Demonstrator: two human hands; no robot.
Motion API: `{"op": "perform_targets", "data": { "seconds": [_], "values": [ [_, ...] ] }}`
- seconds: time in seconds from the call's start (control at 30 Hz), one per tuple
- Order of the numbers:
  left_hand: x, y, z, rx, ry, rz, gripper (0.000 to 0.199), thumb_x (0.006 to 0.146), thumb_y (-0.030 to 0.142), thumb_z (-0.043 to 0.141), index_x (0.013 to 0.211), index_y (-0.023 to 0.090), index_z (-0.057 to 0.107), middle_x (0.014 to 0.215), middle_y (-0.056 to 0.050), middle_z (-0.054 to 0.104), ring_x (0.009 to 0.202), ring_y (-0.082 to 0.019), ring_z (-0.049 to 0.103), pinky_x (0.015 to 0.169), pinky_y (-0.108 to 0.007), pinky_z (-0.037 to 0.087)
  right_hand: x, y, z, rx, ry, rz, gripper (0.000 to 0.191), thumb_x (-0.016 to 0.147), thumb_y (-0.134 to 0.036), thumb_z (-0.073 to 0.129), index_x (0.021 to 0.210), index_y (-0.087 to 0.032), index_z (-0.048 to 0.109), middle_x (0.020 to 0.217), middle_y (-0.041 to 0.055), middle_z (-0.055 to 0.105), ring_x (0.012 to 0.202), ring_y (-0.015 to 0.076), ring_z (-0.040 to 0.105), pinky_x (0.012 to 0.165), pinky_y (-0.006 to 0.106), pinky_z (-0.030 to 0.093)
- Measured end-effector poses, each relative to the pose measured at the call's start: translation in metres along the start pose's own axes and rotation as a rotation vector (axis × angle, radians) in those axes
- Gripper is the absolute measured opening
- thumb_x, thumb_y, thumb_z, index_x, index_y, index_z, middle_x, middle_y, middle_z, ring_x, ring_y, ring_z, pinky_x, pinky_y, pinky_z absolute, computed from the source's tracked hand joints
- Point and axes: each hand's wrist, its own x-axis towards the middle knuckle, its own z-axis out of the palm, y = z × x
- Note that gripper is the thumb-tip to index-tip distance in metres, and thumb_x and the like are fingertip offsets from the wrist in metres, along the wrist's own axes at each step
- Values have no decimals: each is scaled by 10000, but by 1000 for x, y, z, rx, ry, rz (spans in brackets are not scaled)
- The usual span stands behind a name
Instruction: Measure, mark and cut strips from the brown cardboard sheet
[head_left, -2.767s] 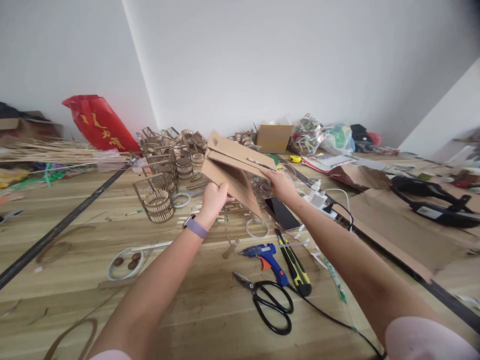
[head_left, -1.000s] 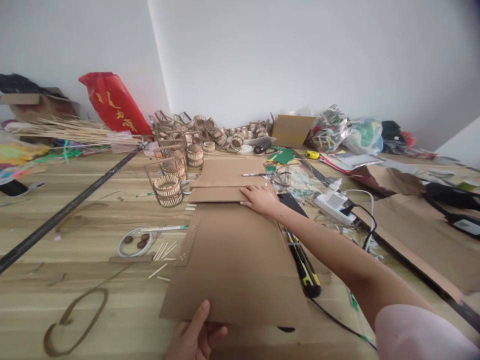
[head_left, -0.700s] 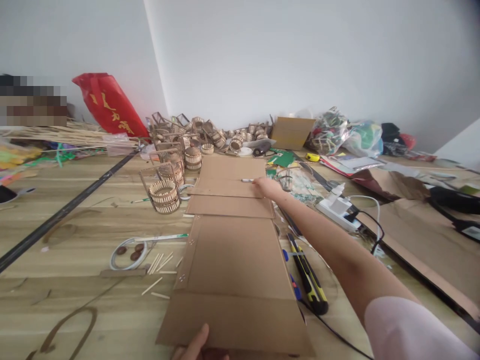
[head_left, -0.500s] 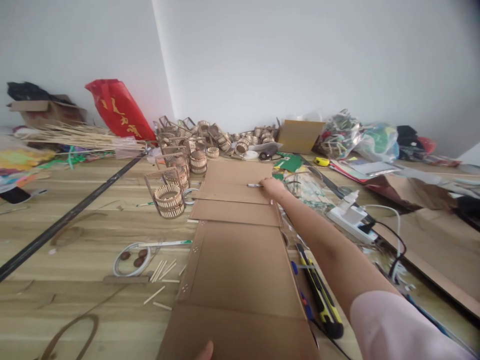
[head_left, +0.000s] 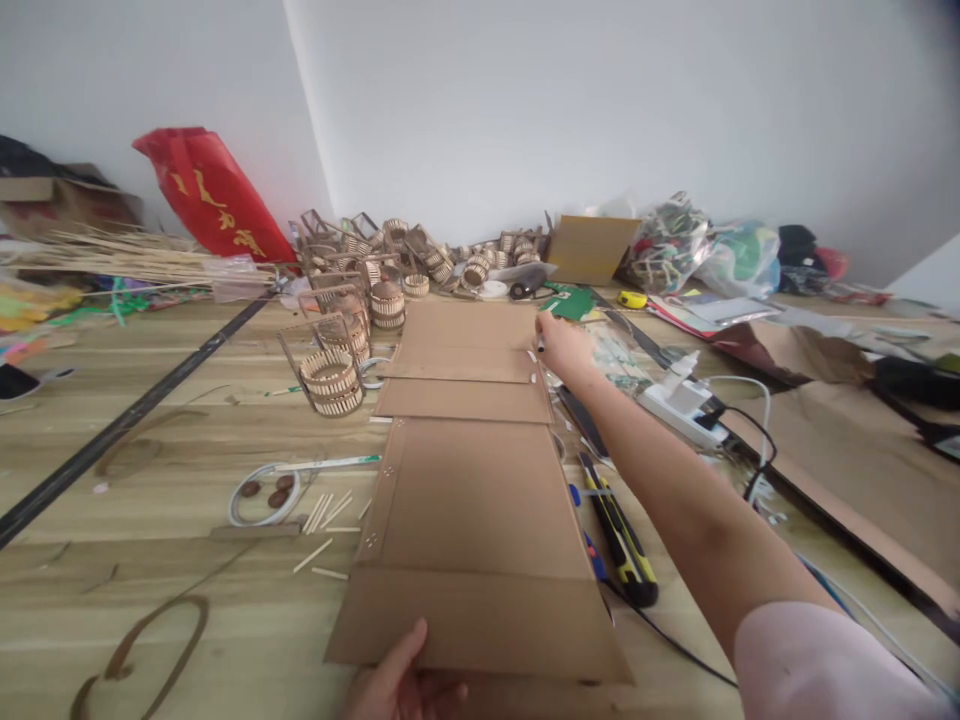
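A long sheet of folded brown cardboard (head_left: 472, 480) stretches away from me across the table. My left hand (head_left: 405, 685) is at its near edge, with the thumb on top and the fingers under the edge. My right hand (head_left: 564, 348) reaches to the far right side of the cardboard, closed round a slim silver pen (head_left: 541, 343), of which only the end shows. A smaller cardboard piece (head_left: 469, 340) lies over the far part of the sheet. Close by on the right is a yellow and black utility knife (head_left: 621, 535).
Small bamboo baskets (head_left: 331, 382) stand left of the cardboard, more piled behind. Short sticks (head_left: 319, 512) and a white ring with brown beads (head_left: 264, 495) lie at left. A power strip (head_left: 684, 408) with cables and brown paper (head_left: 862, 450) occupy the right.
My right hand has moved to the cardboard's right edge, and the pen has turned from sideways to pointing more toward me. More of my left hand shows at the near edge. The view has shifted.
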Motion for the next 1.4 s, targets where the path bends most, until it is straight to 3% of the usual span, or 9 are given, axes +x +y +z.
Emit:
{"op": "perform_targets", "data": {
  "seconds": [0.2,0.37,0.5,0.67,0.77,0.9,1.03,1.2,1.4],
  "values": [
    [-25,17,19,25,-34,33,448,873,191,627,1307,111,546,964,-142,769,705,-255,760,582,-286,608,-76,25,-46,165,104,100,395,1020,-313,222,1229,-178,529,941,108,742,857,244,679,726,311,461],
    [-49,32,38,48,7,116,358,951,140,453,1289,43,517,814,-154,762,643,-248,751,525,-267,598,-174,41,-65,167,82,180,247,945,-335,427,1064,-202,599,907,102,738,823,272,677,701,336,469],
    [-67,42,55,69,-9,184,290,982,97,367,1208,22,533,750,-150,751,619,-234,749,523,-244,608,-266,24,-49,130,30,219,248,916,-366,468,990,-190,626,823,117,721,818,307,665,719,395,479],
    [-82,50,70,65,1,200,257,991,81,327,1074,59,569,727,-151,747,622,-236,753,498,-228,609,-344,-21,-10,96,-39,76,515,809,-411,627,1272,-189,588,1335,177,610,1296,389,478,1015,556,377],
    [-87,52,73,70,14,244,250,983,64,326,991,85,575,715,-149,743,595,-231,747,484,-224,609,-352,-39,-7,99,-58,43,724,768,-556,668,1367,-167,545,1410,214,543,1367,472,362,1043,680,267],
    [-87,51,73,73,20,262,250,973,50,332,932,85,576,725,-173,741,538,-218,730,470,-219,606,-346,-48,-19,170,-103,-35,554,760,-544,679,1236,-261,656,1314,141,634,1328,450,410,1074,714,152],
    [-84,47,74,69,25,256,242,962,45,337,900,97,565,709,-166,737,552,-227,734,474,-225,608,-344,-46,-20,174,-118,-28,461,776,-481,659,1189,-277,686,1264,109,669,1276,415,462,1098,664,168],
    [-80,43,71,64,-4,274,242,953,52,339,875,132,554,667,-106,730,582,-223,742,490,-224,611,-337,-22,-16,61,-190,70,511,804,-418,625,1265,-198,630,1306,165,637,1328,476,383,1053,708,210],
    [-76,37,64,72,-10,266,281,986,103,314,917,119,586,690,-113,734,614,-215,749,523,-217,618,-327,27,-24,133,-156,189,398,871,-371,565,1239,-221,583,1322,125,625,1422,432,279,1066,712,222]
  ]
}}
